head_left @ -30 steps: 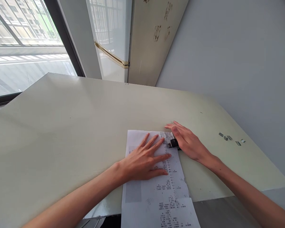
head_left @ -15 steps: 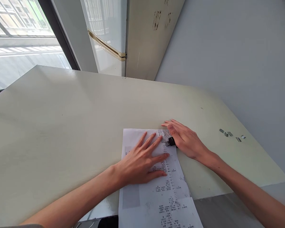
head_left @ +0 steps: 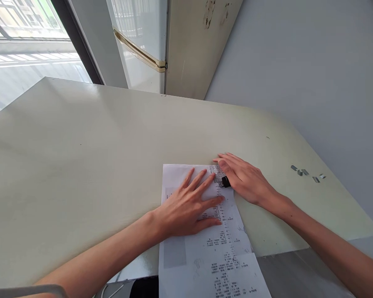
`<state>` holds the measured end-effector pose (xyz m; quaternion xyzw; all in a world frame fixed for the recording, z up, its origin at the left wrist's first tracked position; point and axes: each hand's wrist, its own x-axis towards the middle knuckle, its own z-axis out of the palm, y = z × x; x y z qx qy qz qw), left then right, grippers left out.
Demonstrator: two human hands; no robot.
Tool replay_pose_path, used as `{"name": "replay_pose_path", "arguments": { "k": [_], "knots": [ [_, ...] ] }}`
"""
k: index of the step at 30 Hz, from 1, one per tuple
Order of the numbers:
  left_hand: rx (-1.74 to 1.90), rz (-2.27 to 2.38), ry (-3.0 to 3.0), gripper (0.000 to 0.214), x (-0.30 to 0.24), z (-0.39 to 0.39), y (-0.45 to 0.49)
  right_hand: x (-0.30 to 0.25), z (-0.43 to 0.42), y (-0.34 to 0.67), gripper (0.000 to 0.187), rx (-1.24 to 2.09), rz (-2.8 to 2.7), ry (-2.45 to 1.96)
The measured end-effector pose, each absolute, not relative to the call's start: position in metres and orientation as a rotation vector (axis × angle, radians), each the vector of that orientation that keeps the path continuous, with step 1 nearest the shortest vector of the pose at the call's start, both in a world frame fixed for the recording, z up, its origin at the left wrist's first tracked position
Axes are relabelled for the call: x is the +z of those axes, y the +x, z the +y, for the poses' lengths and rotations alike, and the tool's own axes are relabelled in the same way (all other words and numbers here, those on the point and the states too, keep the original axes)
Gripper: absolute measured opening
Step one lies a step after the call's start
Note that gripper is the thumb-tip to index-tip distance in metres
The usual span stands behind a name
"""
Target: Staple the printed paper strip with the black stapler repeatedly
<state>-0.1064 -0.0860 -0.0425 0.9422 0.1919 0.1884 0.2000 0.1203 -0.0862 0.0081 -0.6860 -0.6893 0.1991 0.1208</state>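
Printed white paper (head_left: 189, 269) lies on the table, its lower part reaching past the near edge. On it rests my left hand (head_left: 188, 211), palm down and open with the fingers spread. A black binder clip (head_left: 226, 181) sits at the paper's upper right edge, its wire part over the print. My right hand (head_left: 247, 178) is beside the clip, tilted on its side along that edge. Its fingers are stretched out and its thumb is just above the clip; the palm side is hidden.
The pale table (head_left: 96, 174) spreads out to the left and beyond the paper. Several small metal pieces (head_left: 304, 172) lie at its right side, near the grey wall (head_left: 313, 62). Past the far edge stands a fridge (head_left: 186, 54), with a window (head_left: 27, 25) at the left.
The whole view has shifted slightly, with the table a little higher in the picture. My right hand lies slightly flatter beside the clip; my left hand keeps its place on the paper.
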Motion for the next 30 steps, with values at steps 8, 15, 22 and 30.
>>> {"name": "replay_pose_path", "arguments": {
  "k": [8,15,22,30],
  "knots": [
    [0.514,0.538,2.652,0.055,-0.043,-0.086,-0.106,0.025,-0.089,0.111,0.06,0.575,-2.123,-2.139],
    [0.532,0.543,2.655,0.054,-0.043,-0.086,-0.107,0.027,-0.088,0.11,0.059,0.603,-2.11,-2.215],
    [0.529,0.54,2.658,0.055,-0.045,-0.086,-0.106,0.024,-0.088,0.113,0.058,0.558,-2.139,-2.207],
    [0.492,0.546,2.686,0.057,-0.043,-0.086,-0.106,0.025,-0.087,0.112,0.058,0.593,-2.109,-2.228]
  ]
}}
